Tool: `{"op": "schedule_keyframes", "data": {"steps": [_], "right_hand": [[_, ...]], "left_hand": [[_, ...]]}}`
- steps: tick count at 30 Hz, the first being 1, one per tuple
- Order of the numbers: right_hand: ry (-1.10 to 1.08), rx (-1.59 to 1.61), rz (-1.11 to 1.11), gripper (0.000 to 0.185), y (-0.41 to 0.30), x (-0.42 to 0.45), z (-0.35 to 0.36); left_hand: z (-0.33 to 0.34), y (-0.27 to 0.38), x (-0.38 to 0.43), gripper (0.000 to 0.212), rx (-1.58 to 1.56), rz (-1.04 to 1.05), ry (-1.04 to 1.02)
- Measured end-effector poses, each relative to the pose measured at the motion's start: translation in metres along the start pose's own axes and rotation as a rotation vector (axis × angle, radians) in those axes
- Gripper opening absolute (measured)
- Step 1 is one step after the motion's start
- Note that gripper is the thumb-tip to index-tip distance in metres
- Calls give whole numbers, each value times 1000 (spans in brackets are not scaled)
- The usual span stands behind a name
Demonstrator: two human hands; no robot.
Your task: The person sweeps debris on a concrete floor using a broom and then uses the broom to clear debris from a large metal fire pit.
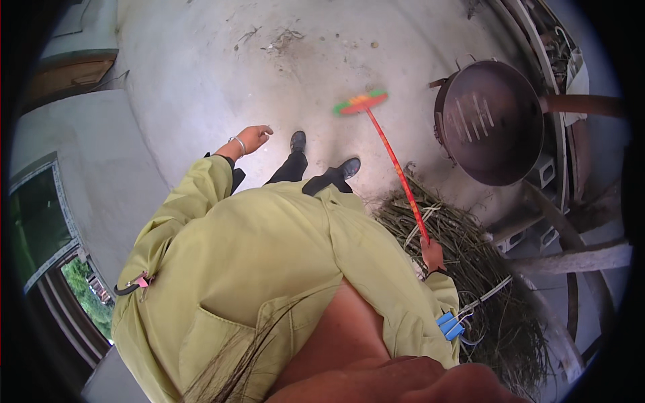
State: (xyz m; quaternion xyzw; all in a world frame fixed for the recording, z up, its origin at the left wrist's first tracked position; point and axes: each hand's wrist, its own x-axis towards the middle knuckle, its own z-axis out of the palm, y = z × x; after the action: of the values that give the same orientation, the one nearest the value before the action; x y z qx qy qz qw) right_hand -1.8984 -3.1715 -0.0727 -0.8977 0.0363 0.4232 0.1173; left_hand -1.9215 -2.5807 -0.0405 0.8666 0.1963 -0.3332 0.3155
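Observation:
My right hand [433, 256] grips the lower end of a long red handle. At the handle's far end is a broom [361, 103] with a red head and green and yellow bristles, blurred, over the grey concrete floor [201, 60]. My left hand [256, 138], a bracelet at its wrist, hangs free on the left with its fingers loosely bent and nothing in them. Between the hands are my two dark shoes. Beside and beneath my right forearm lies a big bundle of thin sticks [466, 242].
A large round metal stove [494, 121] with a pipe stands at the upper right. Near it are hollow concrete blocks [544, 170] and wooden poles [574, 259]. Twigs and debris [284, 39] lie on the floor ahead. A wall with a window [45, 221] is on the left.

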Motion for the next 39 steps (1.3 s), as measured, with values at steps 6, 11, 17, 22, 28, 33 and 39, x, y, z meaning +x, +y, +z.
{"op": "schedule_keyframes", "data": {"steps": [6,11,17,22,28,33,39], "right_hand": [[-98,47,-172,41,-76,115,0],[43,-123,-308,40,-181,151,-30],[-24,-119,-176,42,-88,71,-21],[-106,-63,5,44,19,6,3],[-118,49,-121,40,-60,92,7],[-11,-10,-248,38,-81,109,0],[-142,60,21,41,9,0,2]], "left_hand": [[13,-35,-28,24,-1,-99,27],[1,-43,-44,25,37,-245,35],[13,-21,-36,25,-32,-223,37],[18,5,-8,25,-16,-70,24],[8,15,7,25,45,-39,9],[-6,3,6,25,50,-118,11],[4,4,7,25,-49,-116,39]]}}
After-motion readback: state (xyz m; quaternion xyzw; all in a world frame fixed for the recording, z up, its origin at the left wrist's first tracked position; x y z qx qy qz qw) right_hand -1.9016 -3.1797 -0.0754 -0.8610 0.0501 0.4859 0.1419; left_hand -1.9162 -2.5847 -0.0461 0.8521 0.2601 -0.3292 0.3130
